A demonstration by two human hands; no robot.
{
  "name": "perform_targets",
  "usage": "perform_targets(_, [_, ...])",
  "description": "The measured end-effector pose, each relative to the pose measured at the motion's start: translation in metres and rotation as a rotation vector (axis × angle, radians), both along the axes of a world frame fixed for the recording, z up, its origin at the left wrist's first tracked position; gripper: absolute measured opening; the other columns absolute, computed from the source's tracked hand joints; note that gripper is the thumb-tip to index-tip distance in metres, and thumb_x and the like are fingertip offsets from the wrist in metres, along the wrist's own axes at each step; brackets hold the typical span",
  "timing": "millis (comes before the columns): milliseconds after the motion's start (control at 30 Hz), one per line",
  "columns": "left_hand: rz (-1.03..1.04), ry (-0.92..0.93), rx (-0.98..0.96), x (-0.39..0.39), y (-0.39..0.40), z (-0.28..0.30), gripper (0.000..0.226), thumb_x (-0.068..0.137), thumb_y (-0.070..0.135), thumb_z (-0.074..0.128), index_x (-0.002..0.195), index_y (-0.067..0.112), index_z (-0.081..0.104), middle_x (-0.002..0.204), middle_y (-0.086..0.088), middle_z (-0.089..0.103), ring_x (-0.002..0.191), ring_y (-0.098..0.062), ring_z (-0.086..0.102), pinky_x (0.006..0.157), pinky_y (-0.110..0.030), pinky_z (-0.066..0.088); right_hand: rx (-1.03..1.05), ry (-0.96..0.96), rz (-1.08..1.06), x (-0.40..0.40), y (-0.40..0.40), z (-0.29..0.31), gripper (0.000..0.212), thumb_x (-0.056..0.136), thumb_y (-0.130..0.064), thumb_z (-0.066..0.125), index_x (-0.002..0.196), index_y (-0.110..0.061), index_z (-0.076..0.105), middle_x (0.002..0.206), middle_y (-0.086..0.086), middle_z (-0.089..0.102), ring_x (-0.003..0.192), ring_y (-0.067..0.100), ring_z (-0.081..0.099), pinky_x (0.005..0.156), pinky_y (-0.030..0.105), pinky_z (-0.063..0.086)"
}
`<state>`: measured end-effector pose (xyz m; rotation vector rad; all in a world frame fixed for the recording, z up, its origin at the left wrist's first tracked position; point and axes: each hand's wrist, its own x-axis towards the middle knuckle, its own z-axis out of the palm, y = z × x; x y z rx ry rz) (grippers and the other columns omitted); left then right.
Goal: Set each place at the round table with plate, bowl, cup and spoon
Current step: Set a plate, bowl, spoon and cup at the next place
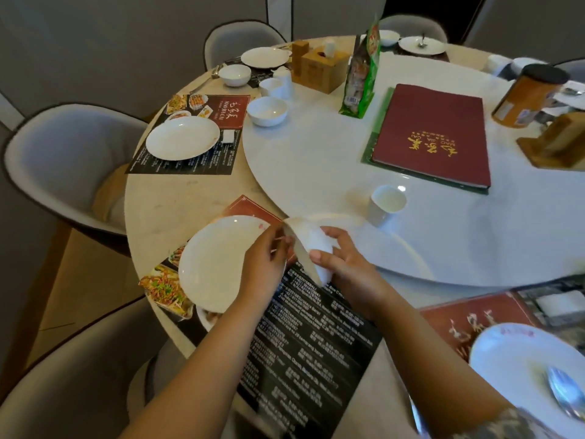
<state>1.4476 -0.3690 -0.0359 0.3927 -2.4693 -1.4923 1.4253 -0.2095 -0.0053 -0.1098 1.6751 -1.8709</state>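
**Both hands meet on a tilted bowl**

Two bare forearms reach in from the lower edge and converge up-frame. Left hand (269,258): back toward the camera, fingers bent forward at the rim of the white bowl (311,248); contact blurred, its grasp cannot be told. Right hand (343,259): just right of the left, thumb laid across the bowl's near outer wall, fingers curled round its far side. Bowl held tipped on edge between the two hands. Patterned sleeve at the right upper arm.
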Motion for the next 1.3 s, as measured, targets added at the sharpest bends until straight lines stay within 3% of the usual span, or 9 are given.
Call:
perform_targets(167, [0.065,-0.035,-0.029,0.064,0.017,-0.009,0.024,0.098,0.024,0.052,0.118,0.021,0.065,0.111,0.01,0.066,0.103,-0.007,0.058,0.088,-0.02,0.041,-0.094,-0.247,-0.068,0.062,0.022,-0.003,0.036,0.093,-0.046,0.049,0.122,-0.024,0.055,0.121,0.013,0.058,0.11,0.032,0.059,0.088,0.047,0.055])
perform_targets(300, [0.072,-0.087,-0.029,0.101,0.015,-0.019,0.024,0.096,0.023,0.055,0.116,0.02,0.068,0.111,0.008,0.067,0.104,-0.007,0.057,0.091,-0.024,0.038,0.209,-0.15,-0.202,0.084,0.032,-0.014,0.035,0.096,-0.046,0.05,0.116,-0.02,0.06,0.118,0.012,0.06,0.107,0.028,0.059,0.071,0.04,0.061])
perform_targets(467, [0.093,-0.178,-0.025,0.12,0.015,-0.017,0.028,0.097,0.025,0.055,0.119,0.014,0.068,0.109,0.003,0.068,0.099,-0.01,0.056,0.085,-0.023,0.041,0.329,-0.166,-0.283,0.107,0.03,-0.023,0.023,0.1,-0.035,0.046,0.111,-0.017,0.055,0.106,0.01,0.056,0.096,0.031,0.06,0.061,0.044,0.062])
perform_targets(567, [0.114,-0.195,-0.004,0.124,0.017,-0.015,0.027,0.097,0.026,0.055,0.114,0.013,0.071,0.101,0.004,0.067,0.095,-0.013,0.057,0.071,-0.018,0.039,0.349,-0.173,-0.305,0.111,0.03,-0.023,0.027,0.101,-0.033,0.046,0.118,-0.015,0.056,0.102,0.011,0.057,0.084,0.029,0.063,0.054,0.04,0.061])
perform_targets(700, [0.107,-0.241,-0.012,0.119,0.019,-0.015,0.027,0.097,0.027,0.055,0.114,0.014,0.071,0.111,0.0,0.068,0.095,-0.011,0.053,0.082,-0.024,0.036,0.424,-0.137,-0.317,0.109,0.031,-0.022,0.025,0.101,-0.032,0.046,0.116,-0.014,0.056,0.087,0.011,0.061,0.063,0.022,0.064,0.045,0.031,0.057])
perform_targets(933, [0.085,-0.281,-0.083,0.11,0.022,-0.016,0.029,0.098,0.033,0.052,0.114,0.017,0.07,0.111,-0.002,0.069,0.094,-0.011,0.054,0.081,-0.026,0.037,0.487,-0.173,-0.34,0.101,0.032,-0.028,0.036,0.101,-0.034,0.045,0.128,-0.012,0.055,0.077,0.015,0.063,0.058,0.027,0.068,0.059,0.04,0.061])
perform_targets(1033, [0.066,-0.279,-0.126,0.112,0.023,-0.013,0.03,0.099,0.032,0.049,0.115,0.016,0.069,0.11,-0.001,0.068,0.093,-0.012,0.056,0.077,-0.023,0.037,0.655,-0.021,-0.314,0.101,0.038,-0.029,0.035,0.1,-0.036,0.046,0.123,-0.013,0.06,0.083,0.014,0.069,0.06,0.022,0.067,0.057,0.031,0.057])
perform_targets(1167, [0.12,-0.165,-0.165,0.118,0.032,-0.01,0.031,0.099,0.026,0.05,0.128,0.022,0.058,0.125,0.0,0.056,0.112,-0.017,0.054,0.092,-0.027,0.042,0.924,0.4,-0.4,0.11,0.064,-0.037,0.023,0.097,-0.021,0.055,0.115,-0.012,0.066,0.108,0.009,0.065,0.08,0.009,0.056,0.058,0.014,0.04])
perform_targets(1300, [0.148,-0.037,-0.22,0.126,0.051,-0.009,0.026,0.095,0.018,0.054,0.119,0.024,0.063,0.122,0.001,0.059,0.114,-0.017,0.054,0.096,-0.03,0.047,0.974,0.344,-0.468,0.113,0.08,-0.049,0.02,0.092,-0.012,0.061,0.112,-0.01,0.062,0.115,0.007,0.059,0.088,0.012,0.054,0.073,0.02,0.039])
